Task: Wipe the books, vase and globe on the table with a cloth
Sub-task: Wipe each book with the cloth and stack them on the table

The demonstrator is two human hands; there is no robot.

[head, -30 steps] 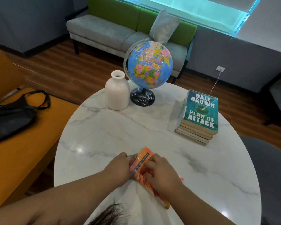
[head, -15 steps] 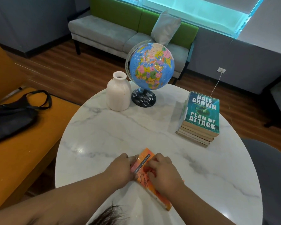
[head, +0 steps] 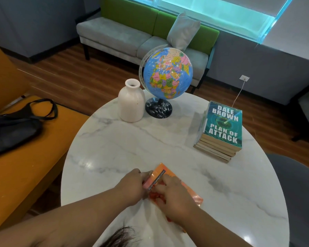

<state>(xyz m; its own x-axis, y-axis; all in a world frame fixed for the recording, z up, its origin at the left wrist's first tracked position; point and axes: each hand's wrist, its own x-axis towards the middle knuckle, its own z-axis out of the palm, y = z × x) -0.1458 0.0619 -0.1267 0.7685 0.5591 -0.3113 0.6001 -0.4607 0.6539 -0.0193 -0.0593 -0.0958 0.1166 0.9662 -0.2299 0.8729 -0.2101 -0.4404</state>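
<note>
Paperback (head: pixel 194 194) in orange lies flat at the near side of the bench (head: pixel 132 148), well apart from the book stack (head: pixel 221 132), vase (head: pixel 131 102) and globe (head: pixel 168 73). Left hand (head: pixel 132 186) pinches its spine edge. Right hand (head: pixel 175 198) sits on the cover, fingers curled over what looks like a reddish cloth (head: pixel 154 196). It looks light, bendy and glossy, likely to slide, so best pinned at the spine.
</note>
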